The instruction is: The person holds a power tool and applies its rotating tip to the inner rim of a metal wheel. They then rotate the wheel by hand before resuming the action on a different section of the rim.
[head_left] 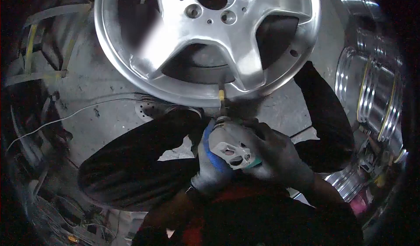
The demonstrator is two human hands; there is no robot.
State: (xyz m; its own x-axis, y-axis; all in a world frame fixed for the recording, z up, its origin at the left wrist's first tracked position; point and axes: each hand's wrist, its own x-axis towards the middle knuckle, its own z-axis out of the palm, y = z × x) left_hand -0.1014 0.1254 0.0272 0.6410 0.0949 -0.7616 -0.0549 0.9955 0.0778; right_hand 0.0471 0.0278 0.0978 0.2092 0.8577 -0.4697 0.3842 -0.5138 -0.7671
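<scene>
A silvery alloy wheel [245, 36] with broad spokes lies face up in front of my knees. Both my hands wear grey gloves and are wrapped round a die grinder [229, 143], whose vented rear end points toward me. My left hand [206, 160], its glove edged in blue, grips the tool's left side. On the right side, my right hand [278, 152] closes over the body. A thin shaft with a yellow band [221, 94] runs forward from the grinder and overlaps the wheel's near rim, close under a spoke end.
Several shiny wheel barrels [369, 88] stand along the right side. A metal frame [57, 14] is at the left. A thin cable [83, 113] crosses the grey floor [83, 88]. My bent legs [131, 158] flank the tool, and a perforated shoe [146, 110] shows near the wheel.
</scene>
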